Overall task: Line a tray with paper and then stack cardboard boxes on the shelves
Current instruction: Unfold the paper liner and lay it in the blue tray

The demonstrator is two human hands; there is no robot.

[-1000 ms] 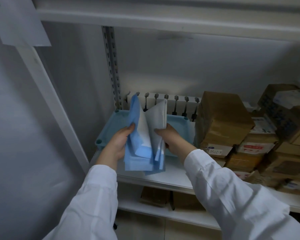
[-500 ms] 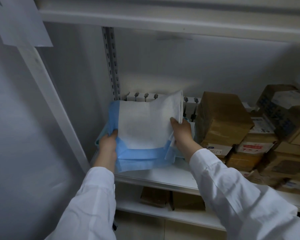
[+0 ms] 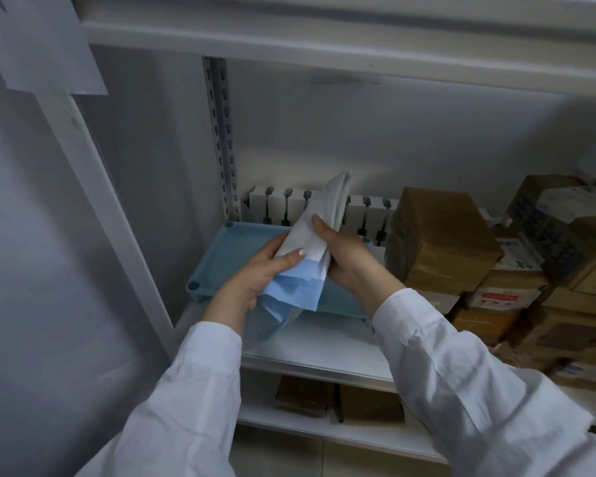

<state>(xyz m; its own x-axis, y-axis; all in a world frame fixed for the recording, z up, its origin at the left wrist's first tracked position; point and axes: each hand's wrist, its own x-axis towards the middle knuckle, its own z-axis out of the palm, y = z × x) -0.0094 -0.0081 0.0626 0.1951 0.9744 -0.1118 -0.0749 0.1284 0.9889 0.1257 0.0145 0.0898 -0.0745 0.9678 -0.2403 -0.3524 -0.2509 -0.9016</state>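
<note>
Holding the folded paper (image 3: 307,242) above the unlined tray (image 3: 221,256).
My left hand (image 3: 252,273) and right hand (image 3: 348,256) both clutch it, close together; lining unfinished, stacking the boxes (image 3: 441,235) comes after.

A: What's the furniture?
B: White shelving (image 3: 310,349): an upper shelf (image 3: 324,39) overhead, a slotted metal upright (image 3: 221,139) at the back left corner.
A: Walls?
B: Plain pale grey back wall (image 3: 393,132), dimly lit.
</note>
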